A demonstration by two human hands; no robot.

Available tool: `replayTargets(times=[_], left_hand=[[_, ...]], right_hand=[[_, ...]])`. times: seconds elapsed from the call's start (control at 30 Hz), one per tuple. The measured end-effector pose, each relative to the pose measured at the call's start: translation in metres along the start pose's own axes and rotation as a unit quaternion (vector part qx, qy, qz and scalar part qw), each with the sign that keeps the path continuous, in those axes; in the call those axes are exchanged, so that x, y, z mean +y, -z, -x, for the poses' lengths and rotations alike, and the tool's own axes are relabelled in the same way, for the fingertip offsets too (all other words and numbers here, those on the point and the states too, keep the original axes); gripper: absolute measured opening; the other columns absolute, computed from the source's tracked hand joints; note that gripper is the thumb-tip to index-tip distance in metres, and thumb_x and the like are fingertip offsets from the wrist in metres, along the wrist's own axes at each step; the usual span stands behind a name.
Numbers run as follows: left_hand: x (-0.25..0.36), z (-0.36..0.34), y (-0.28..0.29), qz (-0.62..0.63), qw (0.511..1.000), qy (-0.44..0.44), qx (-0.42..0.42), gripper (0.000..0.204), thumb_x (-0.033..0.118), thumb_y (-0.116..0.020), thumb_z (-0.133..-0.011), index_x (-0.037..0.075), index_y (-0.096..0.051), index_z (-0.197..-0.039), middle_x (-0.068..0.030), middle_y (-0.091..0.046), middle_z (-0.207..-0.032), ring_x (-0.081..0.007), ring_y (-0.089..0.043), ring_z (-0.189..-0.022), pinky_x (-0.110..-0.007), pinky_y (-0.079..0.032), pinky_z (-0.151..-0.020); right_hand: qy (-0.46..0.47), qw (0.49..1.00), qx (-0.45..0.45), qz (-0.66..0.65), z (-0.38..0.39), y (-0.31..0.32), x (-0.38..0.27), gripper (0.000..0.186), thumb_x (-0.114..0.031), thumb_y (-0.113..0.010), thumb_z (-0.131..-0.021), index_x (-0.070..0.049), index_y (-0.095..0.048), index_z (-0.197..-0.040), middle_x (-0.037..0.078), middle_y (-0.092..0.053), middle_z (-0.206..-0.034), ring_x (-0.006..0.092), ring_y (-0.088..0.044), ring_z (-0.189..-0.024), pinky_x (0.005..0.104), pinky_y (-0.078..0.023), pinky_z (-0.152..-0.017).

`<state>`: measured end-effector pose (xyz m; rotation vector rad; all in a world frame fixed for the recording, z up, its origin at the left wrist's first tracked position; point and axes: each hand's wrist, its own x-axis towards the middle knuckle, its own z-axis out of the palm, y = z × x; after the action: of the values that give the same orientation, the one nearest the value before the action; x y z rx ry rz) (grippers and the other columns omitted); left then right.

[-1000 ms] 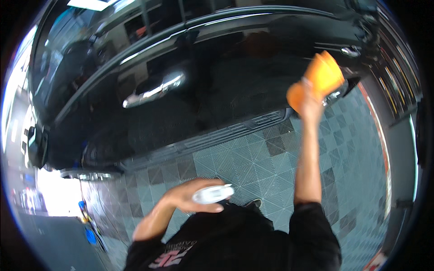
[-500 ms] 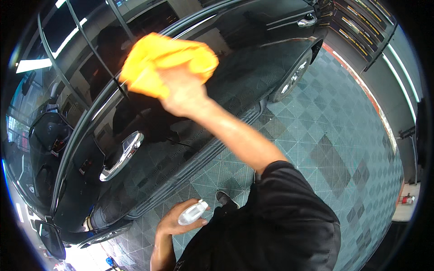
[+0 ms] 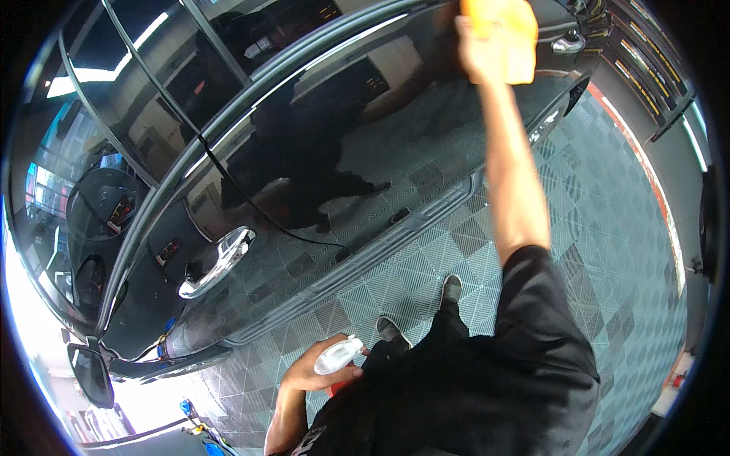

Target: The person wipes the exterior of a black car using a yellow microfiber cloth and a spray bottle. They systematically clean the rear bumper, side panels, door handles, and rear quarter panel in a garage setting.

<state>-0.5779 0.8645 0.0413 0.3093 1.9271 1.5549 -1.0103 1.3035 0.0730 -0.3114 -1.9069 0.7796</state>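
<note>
My right arm reaches far out to the upper right, where my right hand (image 3: 477, 52) presses an orange cloth (image 3: 515, 42) to the glossy black side of a car (image 3: 433, 114). The cloth lies close to a chrome door handle (image 3: 566, 44), and part of it runs out of the top of the picture. Low in front of my body, my left hand (image 3: 306, 371) is wrapped round a spray bottle with a white spray head (image 3: 339, 356). A little red shows under that head; most of the bottle is hidden by the hand.
Nearer on the left is another chrome handle (image 3: 219, 262), with the side mirror (image 3: 91, 374) beyond. A running board (image 3: 365, 262) edges the car's lower side. My shoes (image 3: 452, 290) stand on grey patterned floor tiles (image 3: 601, 220). Racks (image 3: 642, 64) line the wall at right.
My right hand has swept the orange cloth rightward along the car, from beside the windows to near the far handle. My view has shifted. The left hand still grips the spray bottle.
</note>
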Motion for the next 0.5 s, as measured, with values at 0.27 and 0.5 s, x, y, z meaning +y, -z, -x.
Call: replayTargets(times=[0.27,0.5], left_hand=[[0.018,-0.02,0.013,-0.106,0.985,0.062,-0.124,0.041,0.031,-0.081,-0.084,0.008,-0.068,-0.115,-0.0063,-0.069,-0.098,-0.0186,-0.067,-0.09,-0.032,-0.051,-0.079],[0.031,0.0,0.023,-0.087,0.981,0.142,-0.096,0.043,0.027,-0.083,-0.082,0.007,-0.068,-0.117,-0.0066,-0.069,-0.101,-0.0169,-0.066,-0.095,-0.032,-0.05,-0.082]], right_hand=[[0.33,0.895,-0.22,-0.205,0.253,0.046,-0.271,0.052,-0.029,-0.059,-0.09,-0.007,-0.057,-0.137,0.022,-0.059,-0.136,0.0371,-0.051,-0.133,0.0556,-0.031,-0.116],[0.142,0.984,0.078,-0.076,0.015,0.027,-0.055,0.047,-0.043,-0.048,-0.102,-0.006,-0.066,-0.125,0.018,-0.071,-0.108,0.0348,-0.067,-0.101,0.0463,-0.052,-0.09]])
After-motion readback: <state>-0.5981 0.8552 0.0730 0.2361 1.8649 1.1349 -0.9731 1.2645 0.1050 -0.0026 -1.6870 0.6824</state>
